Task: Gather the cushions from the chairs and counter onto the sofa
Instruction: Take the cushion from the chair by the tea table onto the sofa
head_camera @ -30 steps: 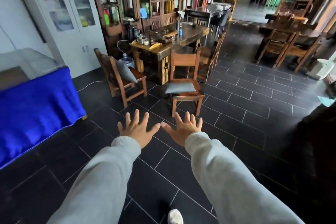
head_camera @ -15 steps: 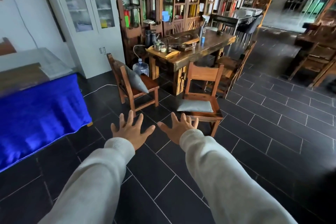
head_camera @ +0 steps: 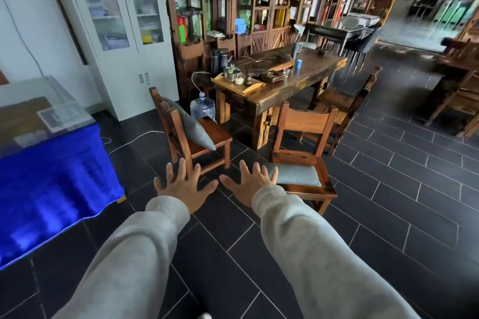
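A person in pale grey sleeves stood on dark floor tiles, both arms stretched forward, facing a long wooden tea table (head_camera: 282, 85) that served as the room's anchor. Far left of the table sat a counter draped in blue cloth (head_camera: 51, 184), its glass top holding no cushion that could be seen. Just left of the table's near end stood a wooden chair (head_camera: 191, 137) with a grey cushion (head_camera: 193, 128) propped upright against its back. In front of that chair, nearer the viewer, the left hand (head_camera: 185, 186) was spread wide, fingers splayed, holding nothing. Beside it the right hand (head_camera: 250, 182) was equally spread and empty, its fingertips close to, perhaps overlapping, the edge of a second grey cushion (head_camera: 294, 175) lying flat on the seat of another chair (head_camera: 305, 153) directly before the table. No sofa appeared anywhere. Judging by this, gathering had barely begun: both visible cushions sat uncollected, and the flat one looked the likely first pick.
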The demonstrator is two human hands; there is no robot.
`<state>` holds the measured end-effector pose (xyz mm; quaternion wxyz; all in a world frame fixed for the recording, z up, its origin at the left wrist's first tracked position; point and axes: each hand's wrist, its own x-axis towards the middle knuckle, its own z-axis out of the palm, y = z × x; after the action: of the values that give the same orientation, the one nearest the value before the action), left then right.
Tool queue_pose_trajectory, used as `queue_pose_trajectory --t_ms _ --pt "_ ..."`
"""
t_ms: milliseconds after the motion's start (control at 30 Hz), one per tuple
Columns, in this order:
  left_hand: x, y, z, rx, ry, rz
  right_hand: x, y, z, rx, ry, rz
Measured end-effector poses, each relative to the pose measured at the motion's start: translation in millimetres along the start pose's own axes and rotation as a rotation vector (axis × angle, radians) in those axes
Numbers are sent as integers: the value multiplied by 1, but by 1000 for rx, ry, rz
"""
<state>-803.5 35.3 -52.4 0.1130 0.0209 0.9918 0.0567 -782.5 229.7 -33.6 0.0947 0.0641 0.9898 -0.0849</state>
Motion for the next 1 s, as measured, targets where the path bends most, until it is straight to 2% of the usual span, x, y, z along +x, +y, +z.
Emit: queue_pose_trajectory --t_ms 400,767,1000 --pt "186 -56 -71 -35 -18 24 182 -83 -40 26 35 10" --pt "320 -78 -105 -55 -57 -4 340 -118 -44 15 18 1" --pt "454 -82 -110 -71 -44 5 465 -129 -53 3 -17 -29"
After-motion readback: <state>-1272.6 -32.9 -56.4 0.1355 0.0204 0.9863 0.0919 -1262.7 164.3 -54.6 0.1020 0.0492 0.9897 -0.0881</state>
